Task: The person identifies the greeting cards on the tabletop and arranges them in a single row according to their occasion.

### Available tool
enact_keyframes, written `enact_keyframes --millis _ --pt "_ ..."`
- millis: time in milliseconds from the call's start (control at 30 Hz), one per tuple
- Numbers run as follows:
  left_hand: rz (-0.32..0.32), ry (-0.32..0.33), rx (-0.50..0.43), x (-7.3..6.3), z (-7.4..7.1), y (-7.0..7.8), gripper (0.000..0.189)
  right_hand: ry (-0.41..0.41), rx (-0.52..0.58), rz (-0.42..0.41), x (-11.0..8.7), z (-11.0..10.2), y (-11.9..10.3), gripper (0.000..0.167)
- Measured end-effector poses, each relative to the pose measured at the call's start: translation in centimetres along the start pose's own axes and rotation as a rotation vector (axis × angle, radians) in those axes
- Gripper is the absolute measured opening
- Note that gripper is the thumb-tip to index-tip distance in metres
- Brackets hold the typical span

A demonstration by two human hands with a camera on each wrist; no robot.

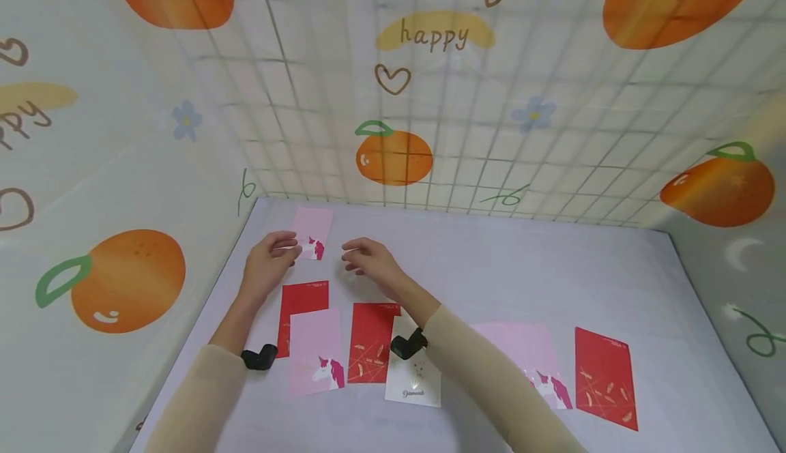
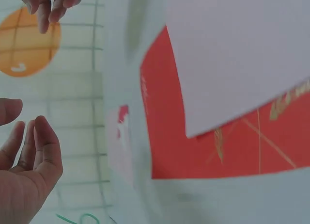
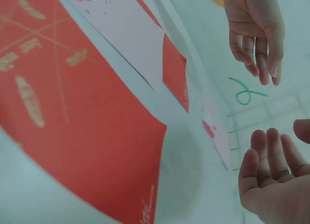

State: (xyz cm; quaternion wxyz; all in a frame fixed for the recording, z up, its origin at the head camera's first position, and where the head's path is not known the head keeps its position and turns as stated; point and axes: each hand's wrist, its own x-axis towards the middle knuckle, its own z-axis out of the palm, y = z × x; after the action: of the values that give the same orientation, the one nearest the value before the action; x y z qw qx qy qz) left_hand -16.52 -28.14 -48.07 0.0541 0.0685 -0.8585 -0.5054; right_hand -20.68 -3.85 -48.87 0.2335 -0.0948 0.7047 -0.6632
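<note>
My left hand is at the left edge of a pink unicorn card lying far back on the table, its fingertips overlapping that edge in the head view. To the card's right hovers my right hand, fingers loosely bent with nothing between them. In the left wrist view, the left hand shows a gap between thumb and fingers. Nearer me, a second pink unicorn card partly covers a red card. Beside them, a white "Diamonds" card overlaps another red card.
Farther right lie pink unicorn card material, partly behind my right sleeve, and a red card with gold marks. The pale table meets a grid-patterned cloth wall at the back and a side wall on the left.
</note>
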Motion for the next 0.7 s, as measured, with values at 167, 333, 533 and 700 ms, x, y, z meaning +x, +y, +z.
enact_keyframes --millis 167,333,533,700 --pt "0.084 -0.012 -0.015 -1.8 0.5 1.7 0.042 -0.012 -0.041 -0.071 -2.8 -1.5 -0.9 0.032" --pt "0.14 -0.029 -0.022 -3.6 0.9 3.1 0.042 -0.019 -0.1 -0.148 -5.2 -2.8 -1.5 0.027" --pt "0.155 -0.051 -0.026 -5.6 1.7 4.1 0.039 -0.001 -0.129 -0.184 -7.9 -4.1 -1.5 0.027" --pt "0.163 -0.076 -0.051 -6.7 2.5 4.3 0.037 0.004 -0.162 -0.211 -9.5 -4.6 -1.3 0.027"
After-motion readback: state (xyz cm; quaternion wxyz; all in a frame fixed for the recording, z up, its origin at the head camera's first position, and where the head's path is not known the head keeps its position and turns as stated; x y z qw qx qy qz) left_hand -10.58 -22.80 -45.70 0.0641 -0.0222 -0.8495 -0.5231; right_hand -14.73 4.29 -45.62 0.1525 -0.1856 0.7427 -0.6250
